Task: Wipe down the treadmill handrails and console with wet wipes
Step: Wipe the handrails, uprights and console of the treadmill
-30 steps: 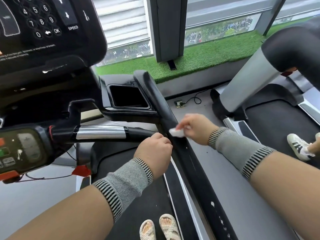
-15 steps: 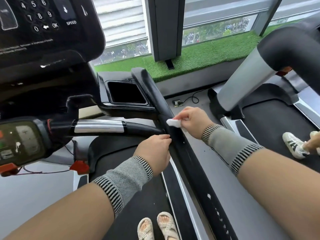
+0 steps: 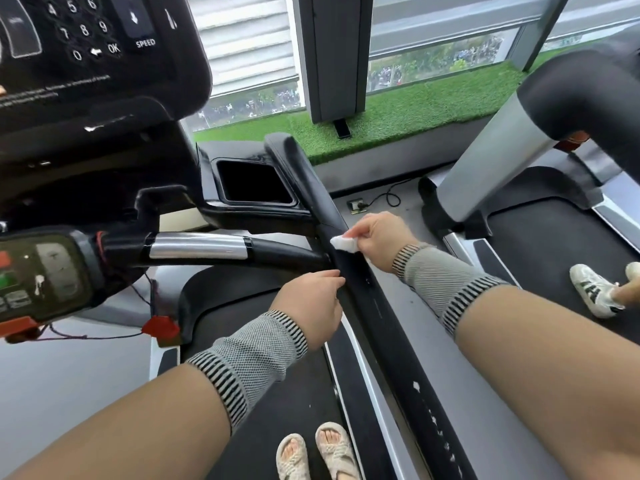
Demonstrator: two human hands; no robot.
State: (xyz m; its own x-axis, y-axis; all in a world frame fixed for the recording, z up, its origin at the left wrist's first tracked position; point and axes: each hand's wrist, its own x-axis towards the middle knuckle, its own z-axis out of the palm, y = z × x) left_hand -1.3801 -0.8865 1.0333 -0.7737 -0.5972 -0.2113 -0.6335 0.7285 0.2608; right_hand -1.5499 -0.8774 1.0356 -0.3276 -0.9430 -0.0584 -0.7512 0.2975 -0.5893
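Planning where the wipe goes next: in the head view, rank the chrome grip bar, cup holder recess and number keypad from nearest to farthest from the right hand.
From the right hand:
1. Cup holder recess, just up-left.
2. Chrome grip bar, farther left.
3. Number keypad, top left.

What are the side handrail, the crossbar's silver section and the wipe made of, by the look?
Side handrail: likely glossy black plastic; sheen, scuffs. Silver section: polished metal or chrome plating; mirror-like highlights. Wet wipe: soft white nonwoven, crumpled in the right hand.

White wipe (image 3: 341, 243), black handrail (image 3: 349, 271), grey wristbands (image 3: 249, 358) with black stripes, green turf (image 3: 398, 123), beige sandals (image 3: 317, 452).
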